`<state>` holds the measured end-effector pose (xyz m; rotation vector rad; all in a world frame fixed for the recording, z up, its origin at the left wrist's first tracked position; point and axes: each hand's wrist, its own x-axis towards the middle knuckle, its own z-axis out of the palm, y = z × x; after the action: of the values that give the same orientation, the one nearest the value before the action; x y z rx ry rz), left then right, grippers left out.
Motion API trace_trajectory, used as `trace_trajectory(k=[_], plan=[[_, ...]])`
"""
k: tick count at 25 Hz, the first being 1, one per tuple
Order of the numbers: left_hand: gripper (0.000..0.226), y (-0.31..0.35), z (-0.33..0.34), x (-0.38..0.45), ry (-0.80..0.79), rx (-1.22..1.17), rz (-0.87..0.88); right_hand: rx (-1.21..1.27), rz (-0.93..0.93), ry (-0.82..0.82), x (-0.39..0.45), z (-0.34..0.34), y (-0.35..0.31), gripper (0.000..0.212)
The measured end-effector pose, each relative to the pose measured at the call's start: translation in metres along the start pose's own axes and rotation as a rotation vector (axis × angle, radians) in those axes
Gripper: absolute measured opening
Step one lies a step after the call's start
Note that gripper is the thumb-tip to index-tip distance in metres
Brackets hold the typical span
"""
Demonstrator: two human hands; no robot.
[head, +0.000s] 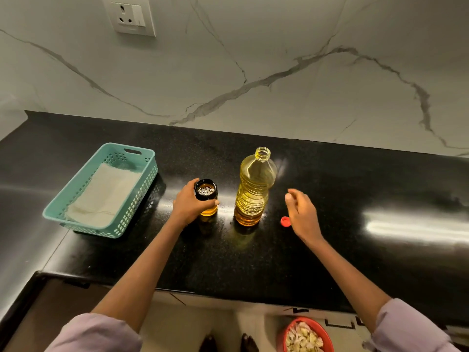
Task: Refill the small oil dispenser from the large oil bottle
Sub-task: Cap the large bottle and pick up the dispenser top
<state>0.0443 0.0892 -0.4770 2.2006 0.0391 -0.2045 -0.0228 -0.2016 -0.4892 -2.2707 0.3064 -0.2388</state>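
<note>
From the head view, the black counter [330, 199] runs along a marble-patterned wall. The large oil bottle [254, 189] stands upright near the middle, its mouth uncapped and still well filled with yellow oil. Its red cap [285, 221] lies on the counter at about four o'clock from the bottle's base. At nine o'clock from the bottle, just beside it, the small oil dispenser [206, 197] stands with its dark top showing and some amber oil in its lower part; whether that top is open I cannot tell. The left hand [190, 204] grips it, fingers and thumb curled round its body. The right hand [302, 214] hovers at three o'clock from the bottle, just above the cap, fingers loosely bent and holding nothing. Farther out at nine o'clock sits a teal basket [149, 174] with a white cloth [106, 194] inside.

I'd say the uncapping is done; lifting the bottle and pouring are still to come.
</note>
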Motion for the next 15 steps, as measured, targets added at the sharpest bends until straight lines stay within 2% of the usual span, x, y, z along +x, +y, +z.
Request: trace_trajectory(k=[2, 6, 10, 15], plan=[[0.116, 0.008, 0.001, -0.007, 0.074, 0.109, 0.04, -0.272, 0.052, -0.048, -0.001, -0.004, 0.025, 0.047], [0.088, 0.054, 0.003, -0.028, 0.365, 0.035, 0.304, -0.506, -0.116, -0.192, -0.005, -0.001, 0.035, 0.053], [0.071, 0.107, 0.013, -0.034, 0.37, -0.011, 0.511, -0.695, -0.217, -0.321, -0.001, 0.013, 0.031, 0.036], [0.064, 0.129, 0.024, -0.033, 0.307, 0.03, 0.532, -0.76, -0.22, -0.307, -0.002, 0.015, 0.039, 0.025]])
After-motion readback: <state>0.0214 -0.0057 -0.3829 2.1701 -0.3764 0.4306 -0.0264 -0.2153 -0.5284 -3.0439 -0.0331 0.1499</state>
